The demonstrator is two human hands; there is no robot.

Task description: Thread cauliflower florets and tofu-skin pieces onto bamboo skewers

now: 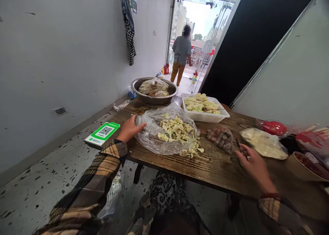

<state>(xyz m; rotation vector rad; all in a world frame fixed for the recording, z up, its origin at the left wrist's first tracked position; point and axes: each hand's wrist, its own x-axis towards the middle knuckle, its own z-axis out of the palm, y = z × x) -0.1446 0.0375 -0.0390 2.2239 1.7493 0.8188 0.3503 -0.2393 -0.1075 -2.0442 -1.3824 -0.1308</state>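
Observation:
My left hand rests at the left edge of a clear plastic bag, its thumb stretched out toward the plastic. Cut cauliflower florets lie heaped on the spread bag, and some crumbs have spilled onto the wood at its right. My right hand is low over the table's right side, its fingers bent around something small and partly shiny that I cannot make out. Just left of it lies a crumpled patterned cloth. Behind the bag stands a white tray of larger cauliflower pieces.
A steel basin with bagged food stands at the back of the wooden table. A QR-code sign sits at the left edge. Bagged pale food and a paper bowl are at right. A person stands by the doorway.

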